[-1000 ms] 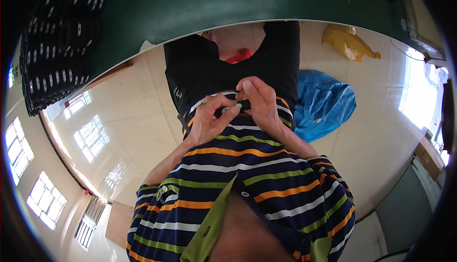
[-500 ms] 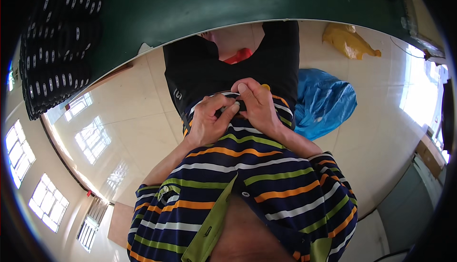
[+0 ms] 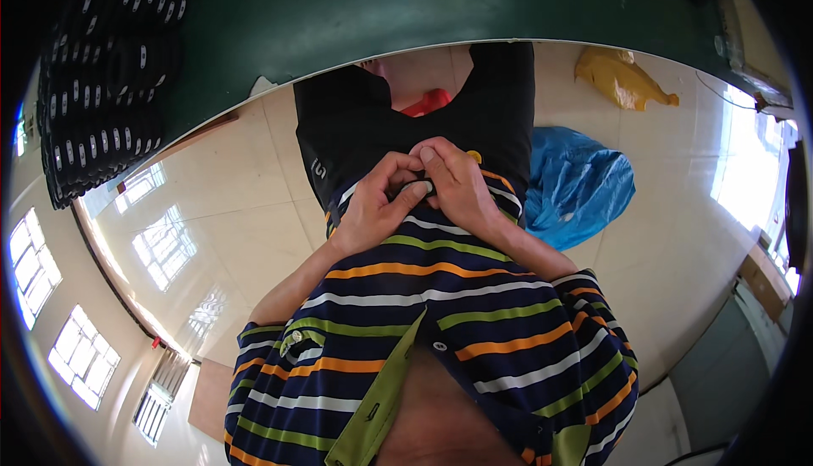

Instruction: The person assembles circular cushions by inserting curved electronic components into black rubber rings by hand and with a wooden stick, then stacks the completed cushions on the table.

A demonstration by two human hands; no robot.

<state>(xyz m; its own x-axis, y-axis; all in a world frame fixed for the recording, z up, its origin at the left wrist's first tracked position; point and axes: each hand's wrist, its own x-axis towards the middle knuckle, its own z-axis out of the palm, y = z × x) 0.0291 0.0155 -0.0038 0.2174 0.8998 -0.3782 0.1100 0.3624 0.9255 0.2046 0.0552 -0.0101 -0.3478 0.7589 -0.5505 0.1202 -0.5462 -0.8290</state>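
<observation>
Over my lap, my left hand and my right hand meet with fingers bent inward. Both pinch a small black piece that looks like soft fabric; most of it is covered by my fingers. The left thumb lies across the near side of it, while the right thumb and forefinger press together at its far side. A round yellow thing shows just beyond my right hand, against my dark trousers.
A green table spans the far side, its edge above my knees. Stacked black ring-like pieces with white marks sit at its left. On the tiled floor lie a blue plastic bag, a yellow bag and something red.
The left fingers have curled up and closer to the right hand, covering more of the black piece. My right hand has barely moved.
</observation>
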